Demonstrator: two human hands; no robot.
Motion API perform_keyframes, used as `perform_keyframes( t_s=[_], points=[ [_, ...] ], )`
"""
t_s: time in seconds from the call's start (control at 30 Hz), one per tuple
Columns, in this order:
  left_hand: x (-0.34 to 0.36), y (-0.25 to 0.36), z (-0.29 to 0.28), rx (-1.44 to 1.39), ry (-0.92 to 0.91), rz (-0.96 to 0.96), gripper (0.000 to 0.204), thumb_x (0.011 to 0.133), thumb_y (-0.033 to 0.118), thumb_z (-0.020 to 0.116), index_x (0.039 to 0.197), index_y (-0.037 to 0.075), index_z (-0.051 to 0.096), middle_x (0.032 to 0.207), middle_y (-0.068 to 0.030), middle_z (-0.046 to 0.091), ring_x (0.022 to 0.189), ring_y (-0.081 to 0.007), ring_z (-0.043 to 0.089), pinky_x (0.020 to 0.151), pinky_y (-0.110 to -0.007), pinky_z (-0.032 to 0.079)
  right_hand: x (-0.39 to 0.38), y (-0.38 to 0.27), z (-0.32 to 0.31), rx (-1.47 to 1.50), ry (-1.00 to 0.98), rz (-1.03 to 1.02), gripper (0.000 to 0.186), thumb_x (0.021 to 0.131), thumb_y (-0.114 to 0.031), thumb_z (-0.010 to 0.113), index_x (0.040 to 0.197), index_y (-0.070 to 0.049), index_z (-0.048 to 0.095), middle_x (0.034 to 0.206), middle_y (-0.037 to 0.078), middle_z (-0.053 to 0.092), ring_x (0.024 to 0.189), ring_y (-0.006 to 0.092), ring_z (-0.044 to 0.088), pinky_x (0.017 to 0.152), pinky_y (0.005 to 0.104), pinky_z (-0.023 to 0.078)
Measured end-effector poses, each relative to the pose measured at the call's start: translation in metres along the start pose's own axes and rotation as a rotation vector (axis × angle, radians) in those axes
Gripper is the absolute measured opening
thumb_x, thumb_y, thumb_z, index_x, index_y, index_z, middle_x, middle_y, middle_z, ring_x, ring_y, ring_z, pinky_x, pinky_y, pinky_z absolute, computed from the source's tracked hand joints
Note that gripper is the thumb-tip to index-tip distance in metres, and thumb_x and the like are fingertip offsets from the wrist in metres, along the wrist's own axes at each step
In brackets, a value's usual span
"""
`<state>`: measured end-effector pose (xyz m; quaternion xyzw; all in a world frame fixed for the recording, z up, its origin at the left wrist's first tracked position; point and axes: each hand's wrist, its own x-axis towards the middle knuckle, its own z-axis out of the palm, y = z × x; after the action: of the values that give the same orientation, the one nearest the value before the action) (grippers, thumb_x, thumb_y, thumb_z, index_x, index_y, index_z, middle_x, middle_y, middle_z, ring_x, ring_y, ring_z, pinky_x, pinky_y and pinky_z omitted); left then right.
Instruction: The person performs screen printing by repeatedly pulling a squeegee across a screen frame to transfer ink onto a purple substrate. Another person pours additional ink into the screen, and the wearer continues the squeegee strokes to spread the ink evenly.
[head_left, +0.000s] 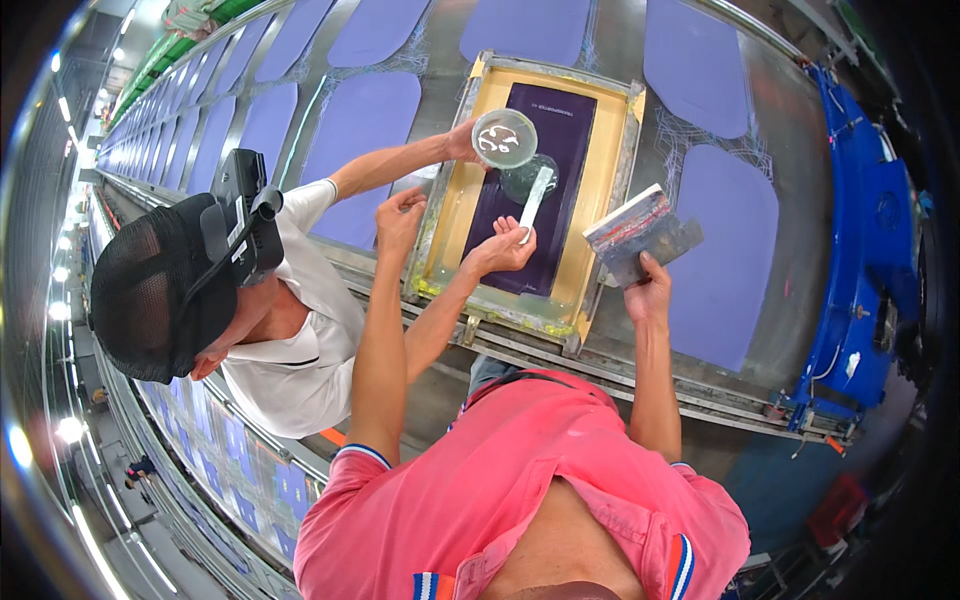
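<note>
Squeegee (648, 240): in the head view, my only feed, I find it raised beside the right rail of the shallow frame (627, 150), tilted, its striped edge toward the upper left. The right hand (650, 288) has it by the lower end, thumb on the near face; fingers behind are hidden. I judge this low hold leaves the broad blade unobstructed. The left hand (399, 222) is loosely curled at the frame's left side; I see nothing in it but cannot confirm it is empty. Over the frame's dark purple panel (575, 150), a co-worker tilts a clear tub (505, 138) and holds a pale spatula (537, 205) at the translucent paste (522, 184). Both my hands stand outside the rails, in my judgement to leave the co-worker room.
</note>
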<state>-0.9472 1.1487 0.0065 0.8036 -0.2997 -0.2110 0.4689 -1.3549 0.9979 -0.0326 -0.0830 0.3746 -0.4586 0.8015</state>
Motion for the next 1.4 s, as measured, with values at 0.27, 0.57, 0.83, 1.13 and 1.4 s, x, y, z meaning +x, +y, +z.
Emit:
perform_keyframes(
  t_s=[0.27, 0.57, 0.83, 1.13, 1.4],
  points=[
    [0.022, -0.01, 0.03, 0.126, -0.053, 0.158, 0.041, 0.077, 0.005, 0.072, 0.118, 0.0, 0.069, 0.1, -0.0136, 0.074, 0.091, -0.0206, 0.07, 0.083, -0.033, 0.054, 0.002, -0.003, 0.006, -0.01, 0.014, -0.021, 0.049, 0.081, 0.002, 0.066, 0.128, -0.005, 0.055, 0.121, 0.008, 0.064, 0.113, 0.0258, 0.062, 0.102, 0.0471, 0.051],
    [0.025, -0.009, 0.033, 0.108, -0.008, 0.189, 0.036, 0.079, 0.0, 0.071, 0.116, 0.001, 0.07, 0.098, -0.0116, 0.074, 0.091, -0.017, 0.069, 0.084, -0.03, 0.054, 0.008, -0.001, 0.014, -0.004, -0.004, 0.002, 0.049, 0.081, 0.004, 0.066, 0.127, -0.006, 0.055, 0.121, 0.007, 0.064, 0.113, 0.0251, 0.062, 0.104, 0.0463, 0.049],
    [0.013, 0.015, 0.014, -0.119, 0.1, 0.044, 0.032, 0.086, 0.0, 0.067, 0.117, -0.007, 0.067, 0.1, -0.008, 0.072, 0.091, -0.0125, 0.066, 0.081, -0.025, 0.053, 0.014, 0.002, -0.001, 0.049, 0.057, -0.038, 0.033, 0.084, 0.0, 0.066, 0.116, 0.003, 0.06, 0.115, 0.012, 0.066, 0.109, 0.0278, 0.064, 0.104, 0.0467, 0.049],
    [0.007, -0.015, -0.009, -0.138, 0.057, -0.034, 0.035, 0.082, 0.002, 0.07, 0.116, -0.004, 0.068, 0.101, -0.0109, 0.072, 0.09, -0.0137, 0.066, 0.082, -0.027, 0.051, 0.013, 0.002, -0.013, 0.091, 0.028, 0.043, 0.035, 0.085, -0.002, 0.063, 0.119, 0.003, 0.059, 0.119, 0.013, 0.066, 0.113, 0.0291, 0.062, 0.107, 0.0465, 0.048],
    [-0.022, 0.01, 0.01, 0.23, -0.026, 0.258, 0.045, 0.071, 0.007, 0.077, 0.115, 0.001, 0.068, 0.11, -0.0126, 0.068, 0.099, -0.023, 0.062, 0.086, -0.035, 0.05, 0.007, -0.001, -0.022, 0.05, 0.038, 0.044, 0.04, 0.085, -0.001, 0.065, 0.124, 0.001, 0.059, 0.122, 0.011, 0.065, 0.112, 0.027, 0.063, 0.105, 0.0438, 0.048]
  ],
)
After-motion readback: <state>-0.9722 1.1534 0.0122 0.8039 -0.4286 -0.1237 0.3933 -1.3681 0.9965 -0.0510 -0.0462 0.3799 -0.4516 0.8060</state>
